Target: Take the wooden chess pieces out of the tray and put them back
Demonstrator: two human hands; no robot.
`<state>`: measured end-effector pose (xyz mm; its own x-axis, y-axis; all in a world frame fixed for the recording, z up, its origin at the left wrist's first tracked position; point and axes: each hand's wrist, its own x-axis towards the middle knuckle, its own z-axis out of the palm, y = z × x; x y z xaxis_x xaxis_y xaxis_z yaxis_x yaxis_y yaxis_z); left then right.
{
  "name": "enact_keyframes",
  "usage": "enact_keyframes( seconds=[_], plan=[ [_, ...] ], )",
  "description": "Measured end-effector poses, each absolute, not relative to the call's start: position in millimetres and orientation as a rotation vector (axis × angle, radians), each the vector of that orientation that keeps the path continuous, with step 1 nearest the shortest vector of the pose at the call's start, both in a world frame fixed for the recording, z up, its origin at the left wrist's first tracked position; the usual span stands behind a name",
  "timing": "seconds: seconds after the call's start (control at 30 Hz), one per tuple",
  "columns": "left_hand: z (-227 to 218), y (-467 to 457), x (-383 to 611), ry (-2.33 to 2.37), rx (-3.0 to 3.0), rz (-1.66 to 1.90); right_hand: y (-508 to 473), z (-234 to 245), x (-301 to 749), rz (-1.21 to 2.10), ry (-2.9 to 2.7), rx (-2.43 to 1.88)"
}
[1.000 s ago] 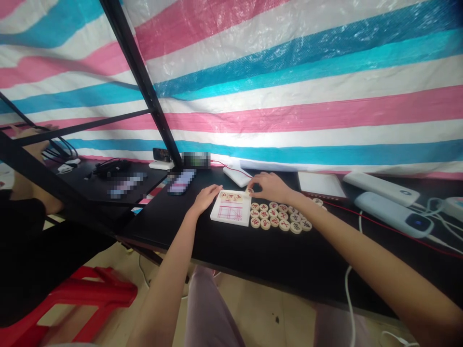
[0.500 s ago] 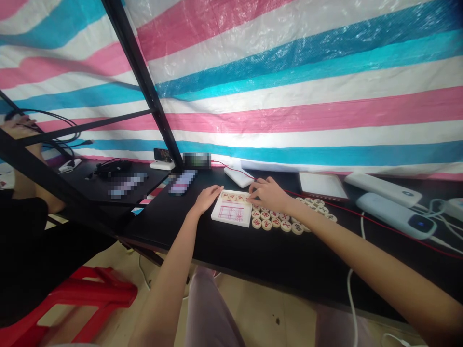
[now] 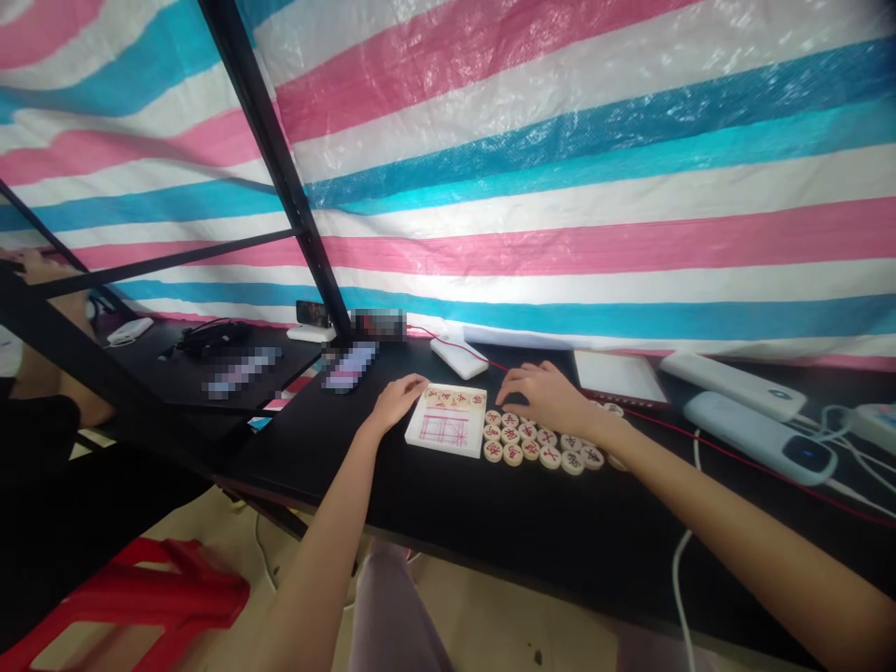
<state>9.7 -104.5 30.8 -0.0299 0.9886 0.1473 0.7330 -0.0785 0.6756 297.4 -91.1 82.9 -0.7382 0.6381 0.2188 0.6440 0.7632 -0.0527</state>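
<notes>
A shallow white box (image 3: 443, 448) lies on the black desk with a row of xiangqi pieces (image 3: 460, 398) along its far side. Red line marks show on the rest of its floor. My left hand (image 3: 399, 401) grips the box's far left corner with its fingertips. To the right of the box, loose xiangqi pieces (image 3: 530, 450) with red or dark characters lie in rows, face up. Above the back of these rows my right hand (image 3: 544, 394) bends down, its fingertips closed around a piece that they mostly hide. My right forearm covers part of the group.
Behind the box lies a white power bank (image 3: 459, 357) with a red cable. Further right are a flat white-topped case (image 3: 620, 376), a long white device (image 3: 732, 385) and a pale blue one (image 3: 760, 439). A black metal post (image 3: 270, 140) rises at left; another person's arm (image 3: 63, 345) is beyond.
My right hand has left the box's far right corner and moved right to the loose pieces. A piece now shows at the right end of the box's row. My left hand stays at the box.
</notes>
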Motion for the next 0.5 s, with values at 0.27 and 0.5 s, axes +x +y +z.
enact_keyframes(
  seconds=[0.27,0.5],
  plan=[
    [32.3,-105.3,8.5,1.78,1.866,0.838,-102.1,66.0,287.9,-0.046,-2.769,-1.126],
    [29.7,-104.5,7.2,1.772,1.871,0.846,-89.5,59.7,278.6,-0.164,-2.745,-1.204]
  ],
)
